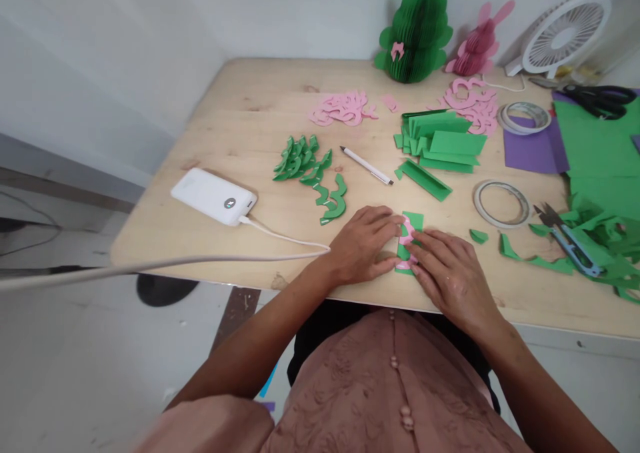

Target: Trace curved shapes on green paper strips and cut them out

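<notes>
At the table's front edge a pink paper cutout with a wavy outline lies on a folded green paper strip. My left hand holds the pair down from the left, its index fingertip near the top and its thumb lower down. From the right, my right hand presses its fingertips on the cutout and covers part of it. Left of them lie finished-looking green wavy cutouts, some in a heap. A white pen lies just beyond my hands.
Folded green strips, pink cutouts and tape rolls lie around. Small snips rest by green scraps, black scissors farther back. A white power bank trails a cable. Paper rabbits and a fan stand behind.
</notes>
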A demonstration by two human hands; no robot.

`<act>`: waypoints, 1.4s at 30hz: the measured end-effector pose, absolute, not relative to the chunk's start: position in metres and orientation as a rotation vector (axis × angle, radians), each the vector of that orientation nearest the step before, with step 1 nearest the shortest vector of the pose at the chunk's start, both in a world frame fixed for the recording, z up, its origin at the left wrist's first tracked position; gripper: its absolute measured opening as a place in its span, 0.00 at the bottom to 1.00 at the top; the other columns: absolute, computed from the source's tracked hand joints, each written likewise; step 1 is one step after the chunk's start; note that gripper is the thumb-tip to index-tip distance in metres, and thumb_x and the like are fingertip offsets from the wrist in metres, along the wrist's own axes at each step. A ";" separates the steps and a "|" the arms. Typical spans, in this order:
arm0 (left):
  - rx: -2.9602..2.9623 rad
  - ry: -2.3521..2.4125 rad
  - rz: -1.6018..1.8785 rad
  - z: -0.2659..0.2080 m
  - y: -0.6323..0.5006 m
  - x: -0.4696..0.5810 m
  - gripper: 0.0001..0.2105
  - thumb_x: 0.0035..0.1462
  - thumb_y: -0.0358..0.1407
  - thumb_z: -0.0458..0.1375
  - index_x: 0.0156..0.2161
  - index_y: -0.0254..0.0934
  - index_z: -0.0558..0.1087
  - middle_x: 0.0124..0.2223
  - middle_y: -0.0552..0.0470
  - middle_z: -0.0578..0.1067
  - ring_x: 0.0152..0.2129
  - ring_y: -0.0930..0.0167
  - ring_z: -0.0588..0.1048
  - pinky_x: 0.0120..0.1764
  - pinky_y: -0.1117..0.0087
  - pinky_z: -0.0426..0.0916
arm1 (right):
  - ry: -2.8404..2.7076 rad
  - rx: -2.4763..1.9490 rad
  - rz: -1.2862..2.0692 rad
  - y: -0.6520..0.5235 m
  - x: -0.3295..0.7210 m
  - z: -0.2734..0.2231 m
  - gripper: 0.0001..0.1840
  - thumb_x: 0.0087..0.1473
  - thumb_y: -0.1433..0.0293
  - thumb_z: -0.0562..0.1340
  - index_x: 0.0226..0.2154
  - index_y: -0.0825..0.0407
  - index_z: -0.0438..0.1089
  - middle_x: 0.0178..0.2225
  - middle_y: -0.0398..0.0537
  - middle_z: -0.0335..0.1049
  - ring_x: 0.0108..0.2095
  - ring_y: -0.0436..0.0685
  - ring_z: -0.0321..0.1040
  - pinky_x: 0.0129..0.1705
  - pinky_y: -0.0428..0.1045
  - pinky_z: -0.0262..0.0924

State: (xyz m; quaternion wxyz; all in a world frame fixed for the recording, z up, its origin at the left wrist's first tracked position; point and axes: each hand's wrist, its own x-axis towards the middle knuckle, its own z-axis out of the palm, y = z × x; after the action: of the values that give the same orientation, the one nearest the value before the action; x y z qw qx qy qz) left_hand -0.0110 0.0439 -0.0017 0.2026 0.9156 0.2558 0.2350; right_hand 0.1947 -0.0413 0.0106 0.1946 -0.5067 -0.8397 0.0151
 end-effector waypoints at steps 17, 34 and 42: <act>2.578 0.717 0.658 -0.001 0.044 -0.012 0.17 0.59 0.40 0.57 0.51 0.35 0.67 0.58 0.44 0.72 0.57 0.58 0.65 0.59 0.55 0.59 | -2.329 -1.461 -0.008 -0.038 0.188 0.016 0.13 0.63 0.70 0.58 0.49 0.54 0.71 0.52 0.54 0.74 0.54 0.65 0.67 0.51 0.59 0.58; 2.551 0.701 0.621 0.000 0.046 -0.013 0.14 0.59 0.34 0.53 0.50 0.35 0.68 0.60 0.45 0.71 0.58 0.60 0.64 0.61 0.55 0.57 | -2.314 -1.452 -0.039 -0.039 0.188 0.012 0.12 0.62 0.70 0.60 0.48 0.54 0.71 0.50 0.54 0.75 0.53 0.64 0.67 0.51 0.58 0.58; 2.542 0.705 0.589 0.001 0.045 -0.014 0.14 0.59 0.34 0.53 0.50 0.35 0.68 0.60 0.44 0.70 0.58 0.60 0.63 0.61 0.54 0.57 | -2.315 -1.448 -0.045 -0.038 0.188 0.012 0.12 0.62 0.70 0.60 0.47 0.54 0.71 0.50 0.54 0.75 0.53 0.64 0.67 0.51 0.58 0.58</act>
State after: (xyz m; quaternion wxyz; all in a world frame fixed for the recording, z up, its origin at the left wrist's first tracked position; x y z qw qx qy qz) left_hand -0.0135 0.0454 0.0010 0.2175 0.9179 0.2546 0.2127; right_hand 0.1882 -0.0383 0.0115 0.2037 -0.5191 -0.8299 -0.0162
